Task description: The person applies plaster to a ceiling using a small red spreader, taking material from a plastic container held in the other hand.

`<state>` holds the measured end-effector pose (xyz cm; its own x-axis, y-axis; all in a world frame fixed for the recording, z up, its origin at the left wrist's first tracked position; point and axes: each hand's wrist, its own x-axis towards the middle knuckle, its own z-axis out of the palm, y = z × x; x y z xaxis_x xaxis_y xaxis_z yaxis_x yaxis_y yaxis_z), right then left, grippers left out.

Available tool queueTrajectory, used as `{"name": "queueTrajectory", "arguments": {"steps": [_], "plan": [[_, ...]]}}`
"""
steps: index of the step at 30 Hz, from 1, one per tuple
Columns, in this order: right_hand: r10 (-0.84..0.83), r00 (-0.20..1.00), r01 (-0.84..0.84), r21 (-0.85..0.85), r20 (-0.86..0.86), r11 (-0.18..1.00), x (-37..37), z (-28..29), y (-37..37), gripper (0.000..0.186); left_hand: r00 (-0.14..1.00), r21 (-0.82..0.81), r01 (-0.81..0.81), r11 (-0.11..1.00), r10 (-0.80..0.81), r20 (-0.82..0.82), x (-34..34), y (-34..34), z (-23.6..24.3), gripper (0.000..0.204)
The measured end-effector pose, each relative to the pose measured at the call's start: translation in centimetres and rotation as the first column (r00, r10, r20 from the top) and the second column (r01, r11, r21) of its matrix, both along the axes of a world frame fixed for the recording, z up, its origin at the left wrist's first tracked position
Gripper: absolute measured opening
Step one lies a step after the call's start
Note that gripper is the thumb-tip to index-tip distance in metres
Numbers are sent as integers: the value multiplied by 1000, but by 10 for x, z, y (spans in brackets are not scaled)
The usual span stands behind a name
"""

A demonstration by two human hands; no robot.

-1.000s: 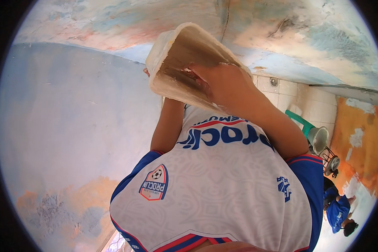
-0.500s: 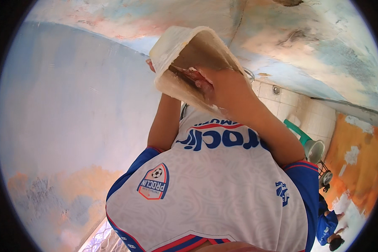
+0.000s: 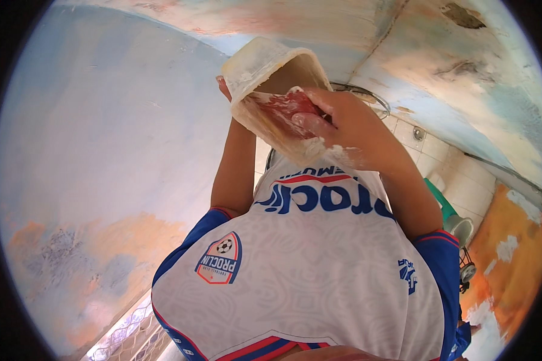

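A whitish, roughly rectangular tub (image 3: 260, 55) is tilted in front of my chest, its open mouth facing me and its rim crusted with pale paste. My left hand (image 3: 224, 88) grips the tub from its far left side; only some fingers show, the rest being hidden behind the wall. At the mouth, my right hand (image 3: 338, 115) is closed on a red spreader (image 3: 296, 103), flat and streaked with white paste. White smears cover the right thumb and wrist. Part of the spreader lies inside the tub, and the tub's bottom is hidden.
A blue-and-orange painted wall (image 3: 120, 132) rises at left, above a grille (image 3: 123, 337). Painted plaster with a dark hole (image 3: 464, 15) spans the top. At right are white tiles (image 3: 442, 159), a green object (image 3: 442, 201), a pale round container (image 3: 462, 228) and another person's blue sleeve (image 3: 461, 342).
My right hand has drawn back toward the tub's mouth, bringing more of the red spreader into sight. The tub has turned slightly. The other person has mostly passed out of view.
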<state>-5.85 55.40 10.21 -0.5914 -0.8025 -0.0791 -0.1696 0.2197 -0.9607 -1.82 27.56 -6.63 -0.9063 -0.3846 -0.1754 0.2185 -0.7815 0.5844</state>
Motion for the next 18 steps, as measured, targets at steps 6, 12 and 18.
{"name": "queueTrajectory", "arguments": {"steps": [6, 12, 18], "plan": [[122, 954, -80, -159, 273, 984, -25, -10, -26, 25, 999, -6, -30, 1000, 30, 39, 0, -42, -2, 98], [40, 886, 56, -193, 462, 980, -36, 8, -68, 30, 999, -112, 1, 994, 4, 37, 2, -88, 7, 98], [-131, 734, 414, -286, 666, 864, -33, -1, -119, 40, 998, -225, -40, 973, 50, 37, 10, -113, 49, 85]]}}
